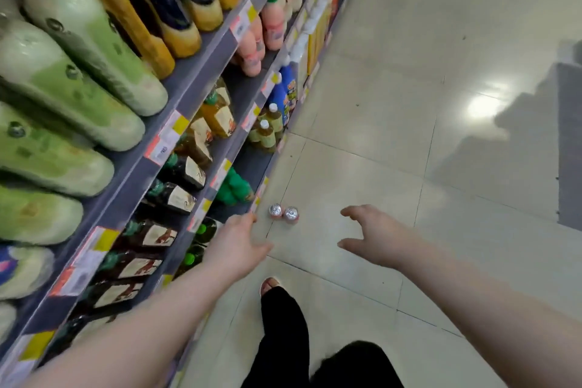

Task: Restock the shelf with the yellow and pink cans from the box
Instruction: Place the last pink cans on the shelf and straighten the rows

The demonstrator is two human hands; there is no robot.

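Observation:
Two pink cans [283,213] with silver tops stand upright side by side on the tiled floor, close to the foot of the shelf unit [176,148]. My left hand [237,244] is stretched out just left of and below the cans, fingers apart, holding nothing. My right hand [374,235] hovers to the right of the cans, fingers spread and curled, also holding nothing. Neither hand touches a can. No box and no yellow cans are in view.
The shelf unit runs along the left with green, orange and dark bottles on several levels and price tags on its edges. Green bottles [234,187] stand on the bottom level by the cans. My leg and foot [269,287] are below. Shiny floor tiles [441,135] spread right.

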